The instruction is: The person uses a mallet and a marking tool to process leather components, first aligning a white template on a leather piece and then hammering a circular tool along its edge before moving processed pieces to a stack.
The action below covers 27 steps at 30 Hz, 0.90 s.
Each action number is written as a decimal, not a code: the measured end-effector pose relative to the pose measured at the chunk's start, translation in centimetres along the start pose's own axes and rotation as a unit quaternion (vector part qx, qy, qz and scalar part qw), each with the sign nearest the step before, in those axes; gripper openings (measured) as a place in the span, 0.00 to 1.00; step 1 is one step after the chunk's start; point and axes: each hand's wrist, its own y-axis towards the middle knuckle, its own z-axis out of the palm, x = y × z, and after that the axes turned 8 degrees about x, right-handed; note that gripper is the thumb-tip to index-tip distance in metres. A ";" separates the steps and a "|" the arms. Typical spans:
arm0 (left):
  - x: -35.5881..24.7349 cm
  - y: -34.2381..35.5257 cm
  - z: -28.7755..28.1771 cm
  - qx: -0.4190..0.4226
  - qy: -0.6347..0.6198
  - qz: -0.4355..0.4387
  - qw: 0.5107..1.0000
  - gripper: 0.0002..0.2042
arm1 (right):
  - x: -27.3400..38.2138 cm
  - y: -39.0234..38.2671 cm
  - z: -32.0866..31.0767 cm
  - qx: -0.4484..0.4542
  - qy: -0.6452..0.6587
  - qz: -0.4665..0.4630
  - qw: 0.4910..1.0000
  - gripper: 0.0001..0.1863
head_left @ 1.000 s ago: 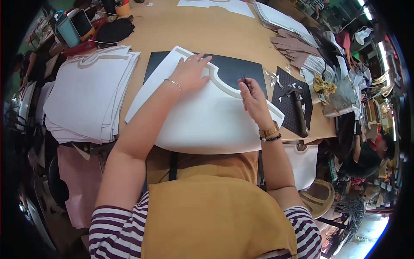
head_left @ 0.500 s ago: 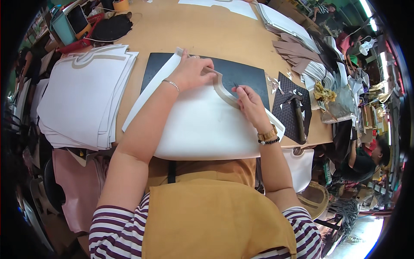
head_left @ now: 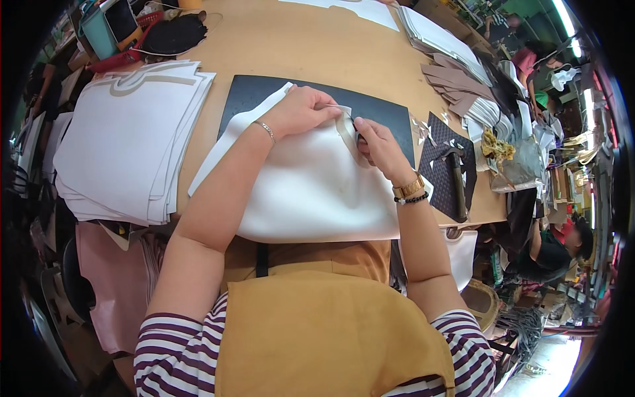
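A white leather-like panel (head_left: 311, 198) with a beige strip along its curved cut-out lies over a black cutting mat (head_left: 390, 122) and hangs over the table's near edge. At the panel's far edge, my left hand (head_left: 301, 109) pinches the corner of the cut-out and lifts it slightly. My right hand (head_left: 380, 149) is closed around a small dark-handled tool (head_left: 360, 139), held against the strip on the right side of the cut-out. Most of that tool is hidden by my fingers, so its exact kind cannot be made out.
Similar white panels are stacked (head_left: 126, 145) on the left. A hammer (head_left: 458, 182) and small white scraps rest on a dark textured piece (head_left: 436, 159) at right. Beyond lie brown strips (head_left: 456, 79) and more white sheets (head_left: 440, 36). Another person (head_left: 562, 241) sits far right.
My right hand has turned and moved up toward my left, bringing the tool to the strip. My left hand has shifted slightly right, and the panel is now bunched and raised near the cut-out.
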 end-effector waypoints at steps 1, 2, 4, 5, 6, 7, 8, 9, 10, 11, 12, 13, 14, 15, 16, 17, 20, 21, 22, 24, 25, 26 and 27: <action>-0.1 -0.1 0.0 0.003 -0.003 0.001 1.000 0.12 | 0.4 -0.1 0.1 0.004 0.003 0.002 1.000 0.23; -0.1 -0.2 0.0 0.003 -0.004 0.003 1.000 0.12 | 0.8 -0.2 0.2 0.008 0.005 0.004 1.000 0.23; -0.3 -0.3 0.0 0.002 -0.003 0.007 1.000 0.12 | 1.1 -0.2 0.3 0.015 0.007 0.005 1.000 0.22; -0.4 -0.4 0.1 0.001 -0.002 0.009 1.000 0.12 | 1.1 -0.2 0.3 0.019 0.006 0.004 1.000 0.21; -0.4 -0.4 0.1 0.000 -0.001 0.011 1.000 0.12 | 1.1 -0.1 0.3 0.023 0.005 0.004 1.000 0.21; -0.4 -0.4 0.1 0.001 -0.001 0.014 1.000 0.12 | 1.1 -0.1 0.3 0.027 0.010 0.005 1.000 0.21; -0.4 -0.4 0.1 0.001 -0.003 0.018 1.000 0.12 | 1.1 -0.2 0.2 0.031 0.014 0.006 0.999 0.20; -0.4 -0.4 0.1 0.001 -0.004 0.021 1.000 0.12 | 1.1 -0.2 0.1 0.035 0.019 0.007 0.999 0.20; -0.4 -0.4 0.0 0.001 -0.006 0.027 1.000 0.12 | 0.9 -0.2 0.0 0.037 0.023 0.002 0.999 0.20; -0.4 -0.4 0.0 0.000 -0.004 0.031 1.000 0.12 | 0.6 -0.1 -0.1 0.038 0.027 -0.002 0.999 0.20; -0.5 -0.5 0.0 0.000 -0.002 0.035 0.999 0.12 | 0.3 0.0 -0.2 0.040 0.031 -0.007 0.999 0.20; -0.4 -0.5 0.0 0.000 0.003 0.037 0.999 0.12 | 0.2 0.0 -0.2 0.044 0.035 -0.007 0.998 0.20; -0.5 -0.5 0.0 -0.001 0.009 0.040 0.999 0.12 | 0.1 0.0 -0.3 0.047 0.039 -0.007 0.998 0.19; -0.5 -0.5 0.1 0.004 0.005 0.039 0.999 0.12 | 0.1 0.1 -0.3 0.051 0.044 -0.007 0.998 0.19; -0.6 -0.5 0.1 0.010 0.001 0.038 0.999 0.12 | 0.3 0.1 -0.2 0.048 0.050 -0.003 0.998 0.20; -0.7 -0.6 0.2 0.013 -0.003 0.037 0.999 0.12 | 0.6 0.1 -0.1 0.046 0.057 0.000 0.997 0.21; -0.9 -0.7 0.3 0.021 -0.014 0.032 0.999 0.12 | 0.9 0.3 0.3 0.042 0.060 -0.006 0.997 0.22; -0.9 -0.7 0.3 0.022 -0.017 0.031 0.999 0.12 | 0.9 0.3 0.3 0.042 0.058 -0.010 0.997 0.22; -0.8 -0.7 0.3 0.022 -0.020 0.031 0.999 0.12 | 0.9 0.4 0.4 0.043 0.063 -0.011 0.997 0.22; -0.7 -0.7 0.4 0.023 -0.023 0.032 0.999 0.12 | 0.7 0.3 0.4 0.046 0.074 -0.012 0.996 0.21; -0.7 -0.6 0.4 0.023 -0.023 0.032 0.999 0.11 | 0.6 0.3 0.4 0.043 0.076 -0.014 0.996 0.22; -0.8 -0.7 0.5 0.025 -0.022 0.027 0.999 0.11 | 0.5 0.2 0.5 0.041 0.078 -0.016 0.996 0.22; -0.9 -0.7 0.5 0.027 -0.019 0.023 0.999 0.11 | 0.4 0.2 0.6 0.038 0.080 -0.019 0.996 0.22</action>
